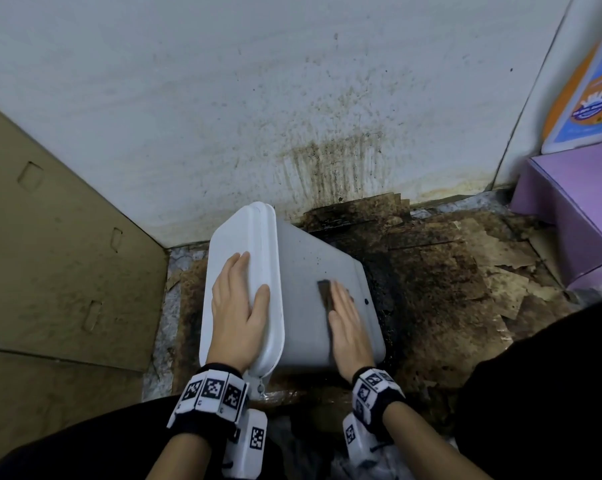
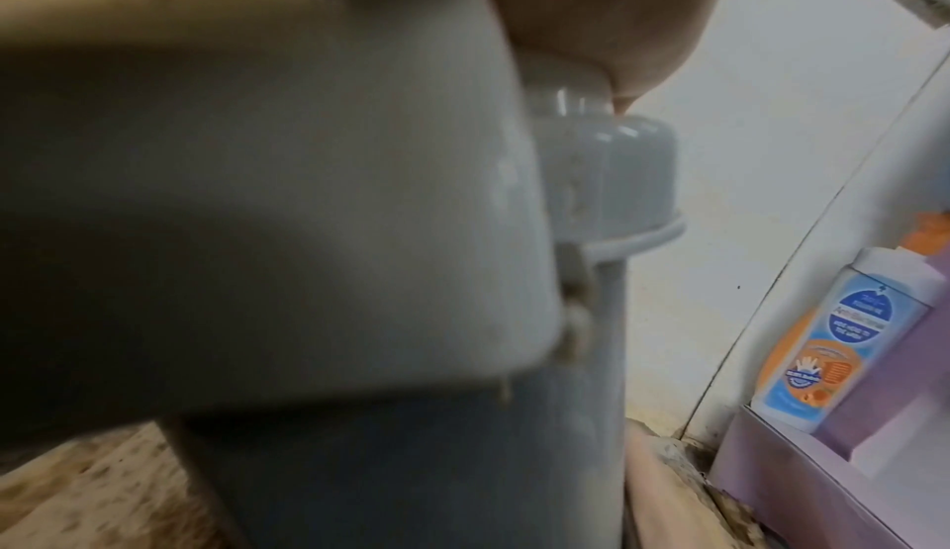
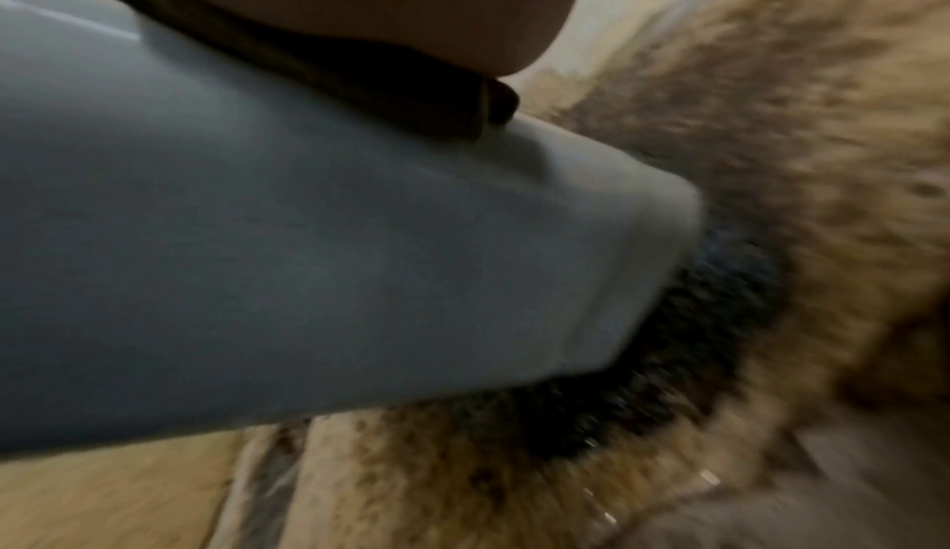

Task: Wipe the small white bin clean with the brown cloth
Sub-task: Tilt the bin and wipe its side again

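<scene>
I see the small white bin (image 1: 313,289) tipped on its side on stained, flaking cardboard (image 1: 465,271) by the spattered white wall (image 1: 223,98), lid end to the left. It's smooth matte plastic, a rounded-corner box, with a few dark specks on the upward face. Left hand (image 1: 238,306) lies flat on the lid (image 1: 237,237), fingers straight and close together, thumb over the lid's rim. Right hand (image 1: 349,327) presses the brown cloth (image 1: 327,294) flat onto the upward side wall, fingers extended together; only a dark folded edge of cloth pokes out past the fingertips, the rest is under the palm. Right wrist view shows the cloth (image 3: 319,70) as a thick folded pad between palm and bin, which the head view can't resolve; floor there is motion-blurred. Left wrist view is mostly blurred lid up close, and I can't read the finger positions from it. It shows a hand-soap bottle (image 2: 843,338) standing in a lilac box (image 2: 802,476); the head view crops both at the right edge. Plain cardboard panel (image 1: 50,254) at left.
</scene>
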Demonstrator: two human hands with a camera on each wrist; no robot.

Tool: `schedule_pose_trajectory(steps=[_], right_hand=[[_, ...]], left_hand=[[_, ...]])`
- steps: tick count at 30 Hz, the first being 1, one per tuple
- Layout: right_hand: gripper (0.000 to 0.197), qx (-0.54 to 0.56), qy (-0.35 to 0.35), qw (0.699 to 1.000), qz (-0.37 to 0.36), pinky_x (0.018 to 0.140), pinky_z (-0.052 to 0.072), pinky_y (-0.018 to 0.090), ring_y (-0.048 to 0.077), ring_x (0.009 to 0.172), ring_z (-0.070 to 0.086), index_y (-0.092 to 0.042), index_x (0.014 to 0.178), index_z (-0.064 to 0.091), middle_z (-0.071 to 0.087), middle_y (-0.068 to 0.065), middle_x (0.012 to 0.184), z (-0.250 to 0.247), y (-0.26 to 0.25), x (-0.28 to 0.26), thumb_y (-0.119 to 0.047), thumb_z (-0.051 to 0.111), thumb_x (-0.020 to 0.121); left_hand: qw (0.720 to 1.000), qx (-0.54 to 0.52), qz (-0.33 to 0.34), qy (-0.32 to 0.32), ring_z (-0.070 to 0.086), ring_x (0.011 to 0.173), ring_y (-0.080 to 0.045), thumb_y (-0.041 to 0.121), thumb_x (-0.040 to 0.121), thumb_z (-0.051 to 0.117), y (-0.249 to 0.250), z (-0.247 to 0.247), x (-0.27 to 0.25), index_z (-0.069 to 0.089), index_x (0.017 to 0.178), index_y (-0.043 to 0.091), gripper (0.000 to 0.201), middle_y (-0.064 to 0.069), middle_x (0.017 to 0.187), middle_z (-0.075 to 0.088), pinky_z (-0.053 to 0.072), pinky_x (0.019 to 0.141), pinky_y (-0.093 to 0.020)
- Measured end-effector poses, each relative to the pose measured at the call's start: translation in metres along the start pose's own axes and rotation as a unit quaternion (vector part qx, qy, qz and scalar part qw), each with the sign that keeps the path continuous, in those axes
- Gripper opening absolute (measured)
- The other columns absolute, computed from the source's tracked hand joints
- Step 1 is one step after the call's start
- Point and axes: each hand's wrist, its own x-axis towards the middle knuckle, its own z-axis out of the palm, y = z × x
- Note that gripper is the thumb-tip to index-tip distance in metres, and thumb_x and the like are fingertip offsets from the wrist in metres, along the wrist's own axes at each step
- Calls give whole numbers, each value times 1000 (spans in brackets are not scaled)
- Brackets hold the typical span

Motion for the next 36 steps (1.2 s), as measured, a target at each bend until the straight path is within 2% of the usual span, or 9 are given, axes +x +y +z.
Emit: schedule_pose_trajectory(steps=[5, 11, 15, 20, 23, 26, 30, 32, 36], right_hand=[[52, 36, 12, 970, 242, 126, 3, 35, 15, 155, 7, -19, 160, 12, 8, 0, 169, -11, 63, 11, -21, 24, 109], [53, 46, 54, 960, 270, 125, 4, 32, 13, 154, 13, -19, 160, 17, 15, -4, 167, -6, 39, 11, -25, 26, 108], [51, 68, 72, 967, 233, 125, 2, 33, 10, 153, 12, -26, 159, 22, 17, -9, 166, 5, -9, 3, -29, 24, 108], [65, 80, 45, 994, 55, 124, 1, 23, -8, 149, 7, -38, 155, 18, 12, -24, 162, 20, -80, -5, -53, 5, 94], [54, 57, 7, 998, -27, 122, -1, 20, -11, 149, -1, -49, 148, 6, 1, -32, 159, 22, -95, -11, -53, 0, 95], [53, 31, -26, 997, -72, 124, 2, 25, -4, 152, 0, -40, 155, 6, 3, -25, 164, 10, -83, -12, -47, 8, 102], [57, -14, -87, 984, -157, 125, 8, 26, 4, 154, 5, -26, 160, 12, 8, -13, 168, -18, -48, -9, -32, 34, 108], [60, -48, -98, 984, -142, 125, 6, 27, 2, 154, 1, -28, 160, 5, 2, -16, 168, -22, -27, -9, -32, 35, 109], [51, -30, -61, 998, -11, 127, 4, 35, -5, 151, -5, -45, 152, -2, -4, -27, 163, -13, 19, -11, -42, 22, 108]], left_hand=[[1000, -6, 3, -3, 13, 149, -8, 46, 96, 37, 3, 0, 0, 26, 154, 26, 62, 8, 160, 21, 11, 122, -34], [1000, 5, -3, -3, 12, 149, -8, 42, 97, 37, 3, 1, 1, 25, 154, 27, 60, 8, 161, 20, 11, 124, -35], [1000, 13, 1, -4, 13, 149, -9, 41, 97, 36, 7, 4, 1, 25, 154, 25, 61, 6, 161, 20, 11, 123, -34], [1000, 18, 6, 3, 14, 149, -12, 46, 94, 32, 7, 6, 3, 26, 155, 23, 65, 2, 161, 22, 10, 122, -33], [1000, 17, 6, 2, 14, 149, -13, 45, 95, 34, 5, 6, 3, 26, 155, 23, 64, 2, 161, 22, 11, 123, -36], [1000, 14, 1, 3, 14, 149, -12, 47, 94, 33, 2, 5, 3, 26, 155, 23, 65, 2, 161, 22, 12, 123, -35], [1000, 12, 5, 7, 15, 149, -13, 52, 92, 32, 1, 2, 1, 27, 154, 23, 69, 3, 161, 24, 13, 123, -37], [1000, 12, 6, 12, 16, 149, -13, 47, 94, 35, 1, 2, 1, 28, 153, 24, 65, 3, 160, 24, 15, 124, -40], [1000, 9, -1, 9, 16, 149, -12, 43, 95, 38, 3, 1, -1, 28, 154, 25, 62, 4, 160, 23, 15, 124, -39]])
